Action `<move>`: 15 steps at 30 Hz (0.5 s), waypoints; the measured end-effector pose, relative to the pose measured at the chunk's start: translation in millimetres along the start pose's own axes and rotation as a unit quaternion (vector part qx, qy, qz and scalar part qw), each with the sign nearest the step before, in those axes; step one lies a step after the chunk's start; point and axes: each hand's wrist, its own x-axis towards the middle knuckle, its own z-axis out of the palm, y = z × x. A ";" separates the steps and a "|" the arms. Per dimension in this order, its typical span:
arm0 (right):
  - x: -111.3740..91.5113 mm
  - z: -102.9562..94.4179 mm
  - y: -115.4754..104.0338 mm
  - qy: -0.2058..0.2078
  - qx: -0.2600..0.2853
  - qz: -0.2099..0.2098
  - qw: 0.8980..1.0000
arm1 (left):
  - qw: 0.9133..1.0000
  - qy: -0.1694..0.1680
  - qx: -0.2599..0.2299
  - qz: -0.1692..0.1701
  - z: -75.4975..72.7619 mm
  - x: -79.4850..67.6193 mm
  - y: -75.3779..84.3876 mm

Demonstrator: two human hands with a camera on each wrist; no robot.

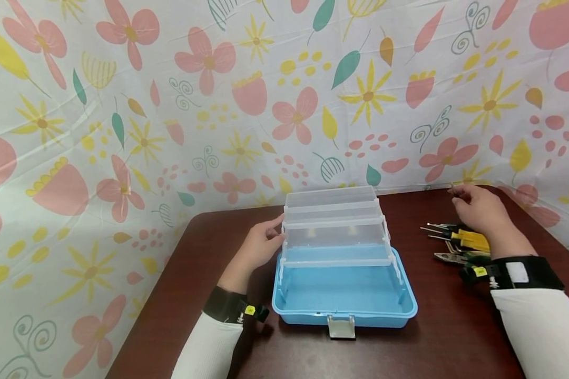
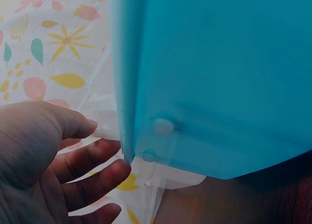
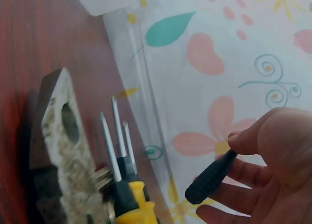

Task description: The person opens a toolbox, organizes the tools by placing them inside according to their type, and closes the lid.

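Pinches a dark ribbed tool (image 3: 212, 180) in the right hand (image 1: 483, 210), right of the blue toolbox (image 1: 308, 319). Rests the left hand (image 1: 260, 245) (fingers loosely parted) at the clear trays (image 1: 334, 213), toolbox's left side. Includes, right of toolbox: yellow-handled screwdrivers (image 1: 474, 241), pliers (image 1: 452, 258).

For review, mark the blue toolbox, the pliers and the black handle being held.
Blue toolbox (image 1: 343, 290): head view, bare floor inside.
Pliers (image 1: 452, 258): head view, metal head.
Black handle (image 3: 209, 181): right wrist view, its middle.
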 end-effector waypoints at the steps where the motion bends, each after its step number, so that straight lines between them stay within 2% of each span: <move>1: -0.5 -0.7 -1.9 0.002 0.004 0.001 1.000 | 1.000 -0.001 0.000 -0.001 0.0 -0.3 0.1; 10: -1.9 -5.0 -19.5 0.010 0.031 -0.027 0.999 | 1.000 -0.001 0.001 -0.003 -0.2 -2.0 2.7; 15: -1.7 -5.1 -28.4 -0.015 0.095 -0.026 0.995 | 1.000 -0.001 0.003 -0.002 -0.8 -2.6 3.6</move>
